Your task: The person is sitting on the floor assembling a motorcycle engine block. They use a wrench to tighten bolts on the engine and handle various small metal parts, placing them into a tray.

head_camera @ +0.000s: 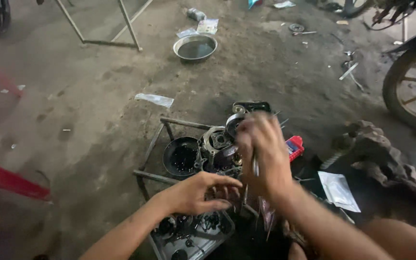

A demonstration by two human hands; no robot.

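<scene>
Greasy engine part (217,149) beneath both hands: left hand (196,192) spread, right hand (263,151) gripping a thin metal tool (255,166).

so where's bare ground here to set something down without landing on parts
Bare dirt lies left of the greasy engine assembly, between it and the red bar, and again beyond it toward the round metal bowl. It is crowded around the left hand and right hand, over the metal tray of small parts, and by the white packet.
</scene>
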